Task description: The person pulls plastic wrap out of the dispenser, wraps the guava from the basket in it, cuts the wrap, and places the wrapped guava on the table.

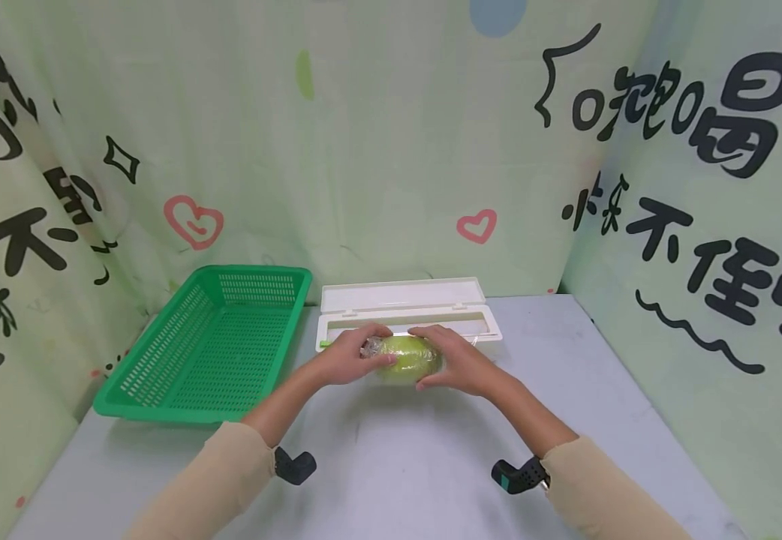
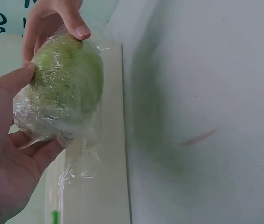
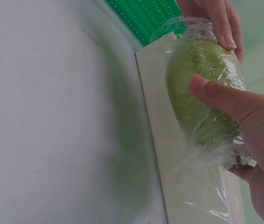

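Both hands hold a green oval fruit (image 1: pixel 407 358) wrapped in clear cling film, raised above the table's far half. At its left end my left hand (image 1: pixel 356 355) grips it with thumb and fingers, over bunched film (image 2: pixel 27 112). My right hand (image 1: pixel 458 360) grips the other end, its thumb (image 3: pixel 216 93) lying across the fruit's side in the right wrist view. Loose film (image 3: pixel 206 182) hangs off the fruit. Just behind the hands stands a long white box (image 1: pixel 492 337) with its lid (image 1: pixel 401 295) raised. The fruit's exact kind is unclear under the film.
A green plastic basket (image 1: pixel 154 415) with slotted walls stands on the left of the white table (image 1: pixel 391 465). Printed curtains (image 1: pixel 391 150) close off the back and both sides. A small green piece (image 1: pixel 325 343) shows at the white box's left end.
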`<state>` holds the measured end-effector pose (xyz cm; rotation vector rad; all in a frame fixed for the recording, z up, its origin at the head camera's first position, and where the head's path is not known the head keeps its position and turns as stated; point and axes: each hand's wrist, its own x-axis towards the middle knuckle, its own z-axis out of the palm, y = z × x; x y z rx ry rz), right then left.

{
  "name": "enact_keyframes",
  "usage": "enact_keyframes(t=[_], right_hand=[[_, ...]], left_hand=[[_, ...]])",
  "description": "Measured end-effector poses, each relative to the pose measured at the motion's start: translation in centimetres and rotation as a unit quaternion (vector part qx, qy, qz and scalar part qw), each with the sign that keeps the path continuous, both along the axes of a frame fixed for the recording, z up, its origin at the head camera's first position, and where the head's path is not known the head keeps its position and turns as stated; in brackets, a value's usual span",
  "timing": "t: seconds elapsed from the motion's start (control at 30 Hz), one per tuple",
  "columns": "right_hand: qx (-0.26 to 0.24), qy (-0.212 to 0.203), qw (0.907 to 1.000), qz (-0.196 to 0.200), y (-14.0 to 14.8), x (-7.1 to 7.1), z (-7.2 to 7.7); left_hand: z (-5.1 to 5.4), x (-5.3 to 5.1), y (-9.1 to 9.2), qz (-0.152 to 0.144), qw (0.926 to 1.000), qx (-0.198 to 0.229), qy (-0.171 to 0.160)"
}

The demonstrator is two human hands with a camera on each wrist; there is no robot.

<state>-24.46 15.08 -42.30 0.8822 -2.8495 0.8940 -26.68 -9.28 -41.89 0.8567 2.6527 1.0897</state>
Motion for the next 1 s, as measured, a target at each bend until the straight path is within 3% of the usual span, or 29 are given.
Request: enact_keyframes(t=[0.33, 0.57, 0.73, 1.0], right_hand=[[-0.018, -0.037, 0.9991, -0.006, 0.3, 0.2, -0.7], [-0.013, -0.045, 0.9989, -0.010, 0.2, 0.2, -1.5], [-0.013, -0.034, 0.9993, 0.001, 0.3, 0.2, -2.1], [-0.028, -0.030, 0.9992, 0.003, 0.3, 0.3, -2.7]], left_hand=[[-1.4, 0.9, 0.2, -0.033, 0.9989, -0.011, 0.031], [-2.7, 1.5, 0.5, -0.028, 0.9970, -0.046, 0.055], [-3.6, 1.7, 0.6, -0.021, 0.9958, -0.046, 0.076], [-4.1, 1.9, 0.7, -0.014, 0.9944, -0.056, 0.088]])
